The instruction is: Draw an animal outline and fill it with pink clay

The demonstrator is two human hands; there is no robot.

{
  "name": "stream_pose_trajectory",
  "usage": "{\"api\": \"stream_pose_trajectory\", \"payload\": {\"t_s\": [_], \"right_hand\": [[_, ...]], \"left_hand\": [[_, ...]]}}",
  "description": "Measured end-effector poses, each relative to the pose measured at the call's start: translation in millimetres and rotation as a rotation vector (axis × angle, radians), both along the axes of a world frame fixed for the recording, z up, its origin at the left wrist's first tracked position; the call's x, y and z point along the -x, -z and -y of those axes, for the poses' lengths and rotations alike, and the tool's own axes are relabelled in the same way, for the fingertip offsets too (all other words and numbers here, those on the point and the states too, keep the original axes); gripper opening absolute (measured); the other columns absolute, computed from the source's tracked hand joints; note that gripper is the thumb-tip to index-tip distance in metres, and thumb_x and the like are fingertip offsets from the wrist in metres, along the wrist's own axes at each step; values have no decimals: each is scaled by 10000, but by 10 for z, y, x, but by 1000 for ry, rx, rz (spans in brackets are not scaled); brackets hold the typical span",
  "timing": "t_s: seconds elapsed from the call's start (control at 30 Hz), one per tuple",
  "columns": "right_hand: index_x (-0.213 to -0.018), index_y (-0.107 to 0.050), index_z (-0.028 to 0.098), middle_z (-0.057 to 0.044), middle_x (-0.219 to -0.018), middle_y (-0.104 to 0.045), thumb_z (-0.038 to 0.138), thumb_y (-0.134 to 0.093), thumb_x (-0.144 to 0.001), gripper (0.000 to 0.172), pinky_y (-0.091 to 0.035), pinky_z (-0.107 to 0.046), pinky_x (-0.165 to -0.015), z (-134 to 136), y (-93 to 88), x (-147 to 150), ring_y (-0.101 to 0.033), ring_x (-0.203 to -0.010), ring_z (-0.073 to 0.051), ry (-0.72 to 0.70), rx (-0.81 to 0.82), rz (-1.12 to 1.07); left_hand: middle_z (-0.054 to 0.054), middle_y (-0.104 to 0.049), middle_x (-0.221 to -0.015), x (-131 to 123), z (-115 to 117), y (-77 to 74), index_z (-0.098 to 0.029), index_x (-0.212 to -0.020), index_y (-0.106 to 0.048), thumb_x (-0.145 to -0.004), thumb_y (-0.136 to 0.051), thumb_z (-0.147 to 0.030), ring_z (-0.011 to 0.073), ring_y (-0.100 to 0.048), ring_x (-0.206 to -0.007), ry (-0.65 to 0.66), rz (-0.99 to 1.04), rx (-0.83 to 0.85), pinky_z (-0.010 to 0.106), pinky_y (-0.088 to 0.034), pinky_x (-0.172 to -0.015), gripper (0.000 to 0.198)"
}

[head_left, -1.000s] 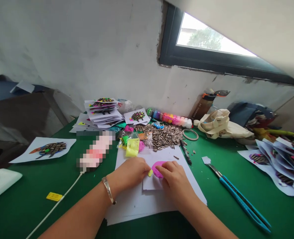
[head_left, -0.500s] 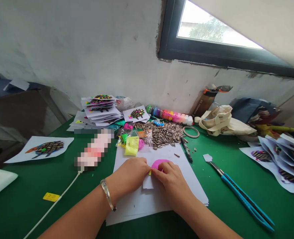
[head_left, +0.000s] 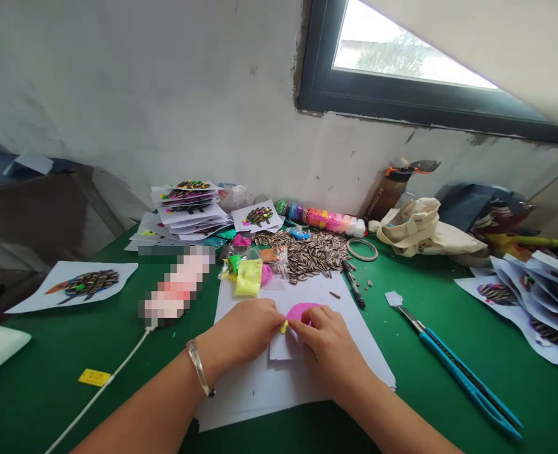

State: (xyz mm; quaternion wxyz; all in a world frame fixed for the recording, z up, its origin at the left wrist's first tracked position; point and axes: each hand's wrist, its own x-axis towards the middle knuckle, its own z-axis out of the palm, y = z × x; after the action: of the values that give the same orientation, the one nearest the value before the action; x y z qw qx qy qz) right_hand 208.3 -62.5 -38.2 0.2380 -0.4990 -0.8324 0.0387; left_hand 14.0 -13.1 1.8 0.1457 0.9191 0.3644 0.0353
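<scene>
A small lump of yellow clay shows between the fingertips of both hands, at the lower left edge of a flat pink clay shape. My left hand is closed, its thumb and forefinger pinched at the lump. From the other side, the bent fingers of my right hand close against the same lump and partly cover the pink shape. Beneath them is a small white sheet, lying on a stack of larger white paper. The inner fingers of both hands are hidden.
Bagged yellow clay and a heap of striped sunflower seeds lie beyond the paper. A black pen and a blue tweezer-like tool are on the right. Finished seed pictures are stacked at the back left.
Slightly more of the yellow clay shows between the fingertips. Both hands stay in nearly the same place; the whole view has shifted a little.
</scene>
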Motion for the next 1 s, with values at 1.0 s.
{"api": "stream_pose_trajectory", "payload": {"t_s": [1.0], "right_hand": [[-1043,-691,290,-25,-856,-613,19,-558,-810,381,-285,-295,-707,-43,50,5,-515,-809,-171,42,-4,-47]], "left_hand": [[23,-617,-778,53,-6,-71,-172,-709,-659,-906,-504,-169,138,-575,-720,-6,68,138,235,-412,-671,251]]}}
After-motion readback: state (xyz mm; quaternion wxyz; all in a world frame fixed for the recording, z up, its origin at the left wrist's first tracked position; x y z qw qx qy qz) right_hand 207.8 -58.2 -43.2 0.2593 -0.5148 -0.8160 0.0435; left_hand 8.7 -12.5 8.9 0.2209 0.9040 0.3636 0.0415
